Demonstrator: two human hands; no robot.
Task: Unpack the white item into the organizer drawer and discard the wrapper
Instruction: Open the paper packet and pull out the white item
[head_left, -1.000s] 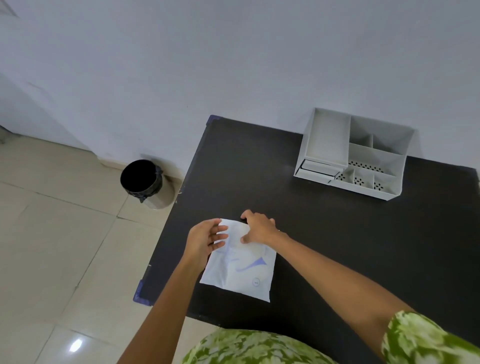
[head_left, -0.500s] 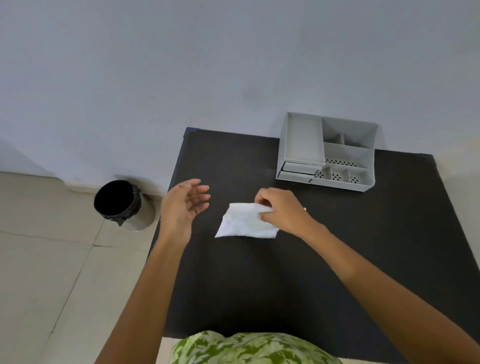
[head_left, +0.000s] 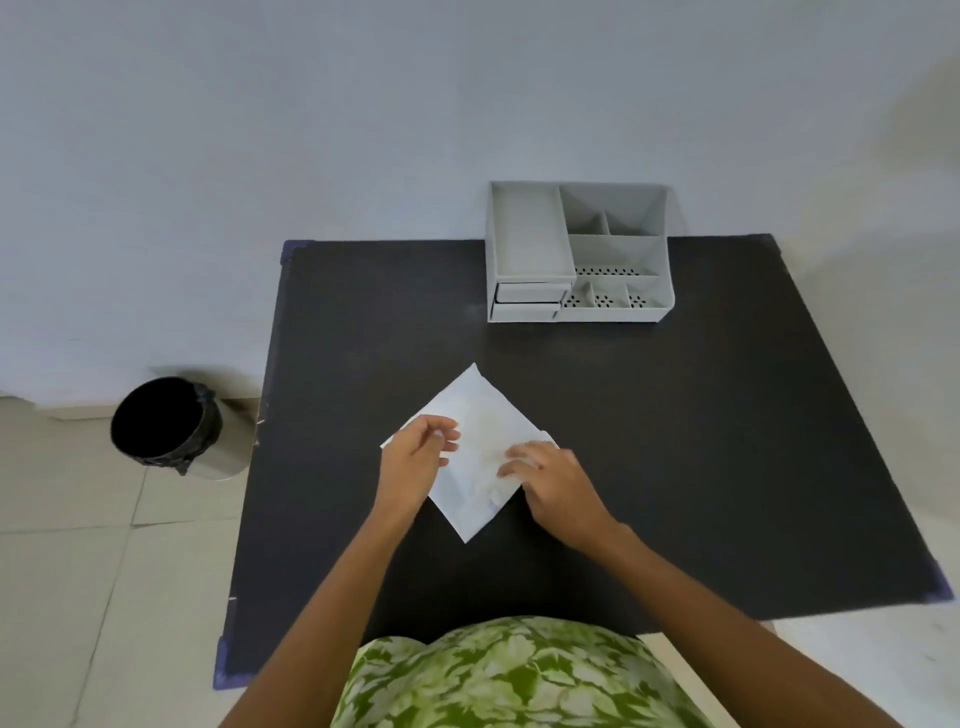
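Observation:
A flat white wrapped packet (head_left: 475, 447) lies on the black table (head_left: 675, 441), turned like a diamond. My left hand (head_left: 415, 462) pinches its left corner with thumb and fingers. My right hand (head_left: 553, 480) rests on its right side, fingers curled over the edge. The grey organizer (head_left: 576, 254) stands at the table's far edge against the wall, with a small drawer (head_left: 527, 293) at its lower left, pushed in or nearly so. Its open compartments look empty.
A black-lined waste bin (head_left: 166, 426) stands on the tiled floor left of the table, near the wall. The wall runs right behind the organizer. My green patterned shirt (head_left: 509, 675) is at the table's near edge.
The packet was lifted by my right hand, then laid back on the table rotated, plain side up. My left hand, open half a second ago, has returned to its left corner.

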